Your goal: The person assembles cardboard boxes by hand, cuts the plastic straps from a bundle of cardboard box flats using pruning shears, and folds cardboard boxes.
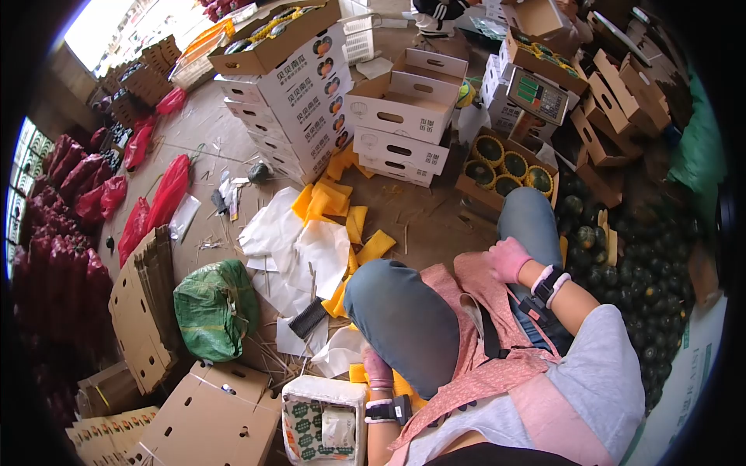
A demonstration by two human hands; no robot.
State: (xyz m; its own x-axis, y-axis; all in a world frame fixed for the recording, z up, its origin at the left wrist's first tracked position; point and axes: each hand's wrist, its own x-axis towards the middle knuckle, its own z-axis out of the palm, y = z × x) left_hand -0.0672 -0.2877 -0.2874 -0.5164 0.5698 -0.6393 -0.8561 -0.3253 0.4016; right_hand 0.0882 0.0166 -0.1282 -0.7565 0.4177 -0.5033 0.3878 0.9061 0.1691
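My left hand, in a pink glove, is low beside my bent knee, over yellow foam sleeves; whether it grips any is too small to tell. My right hand, also gloved in pink, rests at my other thigh on the pink apron, its fingers partly hidden. Just left of my left hand stands a white foam box with a patterned packet inside. In front of my right knee, an open carton holds several dark green squashes in yellow foam nets.
White printed cartons are stacked ahead, beside open ones. A digital scale stands behind the squash carton. Loose squashes are heaped at the right. A green sack and flat cardboard lie left. A person is at the top.
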